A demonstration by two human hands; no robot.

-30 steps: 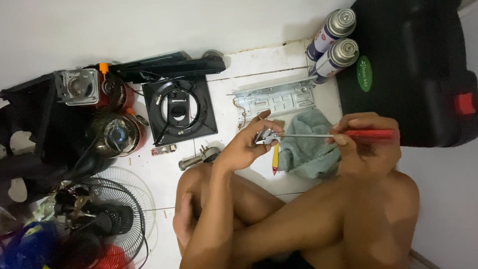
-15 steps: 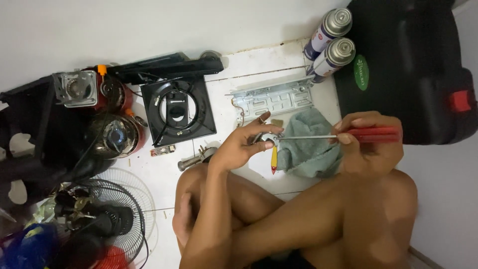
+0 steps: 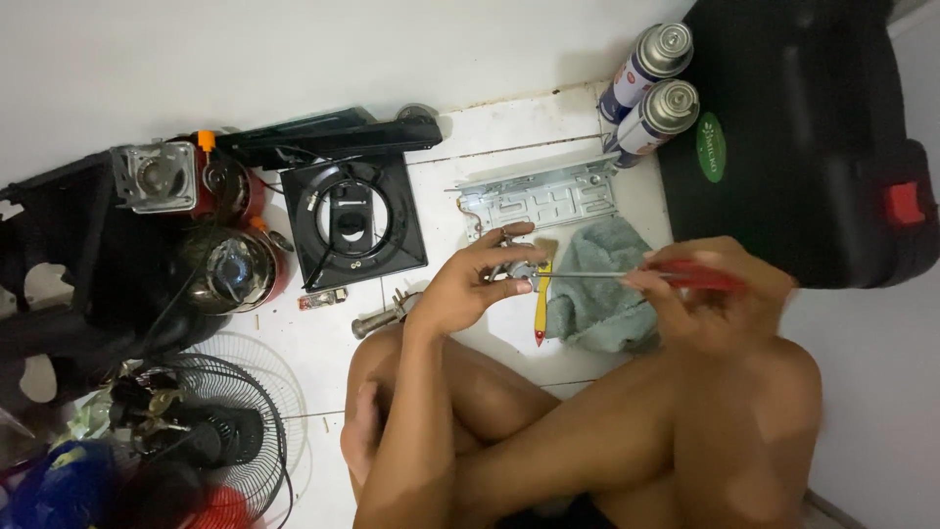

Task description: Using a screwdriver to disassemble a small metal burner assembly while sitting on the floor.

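Note:
My left hand (image 3: 477,279) grips a small metal part (image 3: 511,270) above the white floor. My right hand (image 3: 713,304) holds a red-handled screwdriver (image 3: 701,277); its long shaft runs left and its tip meets the metal part. Under the hands lie a yellow-handled brush (image 3: 540,299) and a grey-green cloth (image 3: 602,284). Just beyond them is a flat grey metal plate (image 3: 543,200). My crossed bare legs fill the lower frame.
A black square stove burner frame (image 3: 354,224) lies left of the plate. Two spray cans (image 3: 648,93) lean by a big black case (image 3: 795,137) at right. Motor parts (image 3: 176,181), a fan grille (image 3: 201,431) and clutter fill the left. A metal fitting (image 3: 377,317) is near my knee.
The view has shifted slightly. My hands stay together on the part and screwdriver; the right hand has turned a little on the red handle.

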